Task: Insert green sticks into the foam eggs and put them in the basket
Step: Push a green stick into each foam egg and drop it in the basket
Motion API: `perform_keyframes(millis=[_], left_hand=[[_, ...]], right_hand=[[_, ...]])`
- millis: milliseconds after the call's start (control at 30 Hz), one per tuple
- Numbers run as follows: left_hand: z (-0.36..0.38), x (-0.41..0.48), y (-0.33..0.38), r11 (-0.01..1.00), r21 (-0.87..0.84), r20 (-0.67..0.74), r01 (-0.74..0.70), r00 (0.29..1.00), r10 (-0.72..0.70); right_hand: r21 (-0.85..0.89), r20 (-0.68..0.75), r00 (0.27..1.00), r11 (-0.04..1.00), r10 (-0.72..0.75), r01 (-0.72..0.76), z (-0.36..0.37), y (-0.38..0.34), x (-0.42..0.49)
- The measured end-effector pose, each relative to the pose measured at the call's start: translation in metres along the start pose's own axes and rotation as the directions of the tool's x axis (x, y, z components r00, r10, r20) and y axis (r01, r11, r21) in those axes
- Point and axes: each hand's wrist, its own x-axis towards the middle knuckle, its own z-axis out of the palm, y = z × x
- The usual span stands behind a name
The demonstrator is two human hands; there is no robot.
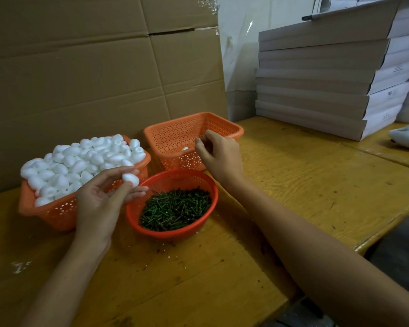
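- Pinching one foam egg (130, 179) between thumb and fingertips, the left hand (99, 204) hovers over the rim of the round stick basket (134, 218); no stick shows in that egg.
- Green sticks (175, 210) fill that basket. The heaped egg basket (50, 213) sits at its 9 o'clock and the receiving basket (172, 135) at its 12 o'clock, with one egg (185, 148) inside.
- The right hand (219, 154) hangs over the receiving basket's near wall, fingers curled; whether it holds anything I cannot tell.
- Risks, as I judge them:
  - The light pinch could let the egg roll off among the sticks.
  - A stick pushed off-centre could split the foam.
  - A careless reach could knock eggs off the overfull heap.
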Motion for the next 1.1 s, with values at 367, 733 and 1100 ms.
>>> perform_keyframes(millis=[367,733,1100], left_hand=[[0.0,-0.001,-0.001,0.998,0.05,0.006,-0.035,0.999,0.035],[0.001,-0.001,0.0,0.999,0.02,0.013,-0.046,0.999,0.046],[-0.001,0.0,-0.004,0.998,0.031,0.057,-0.051,0.997,0.049]], right_hand=[[-0.01,0.001,1.0,1.0,0.019,-0.019,0.0,0.002,0.001],[-0.014,-0.011,1.0,1.0,0.028,-0.028,0.0,0.001,0.001],[0.021,0.008,1.0,1.0,0.015,-0.015,-0.003,-0.008,0.001]])
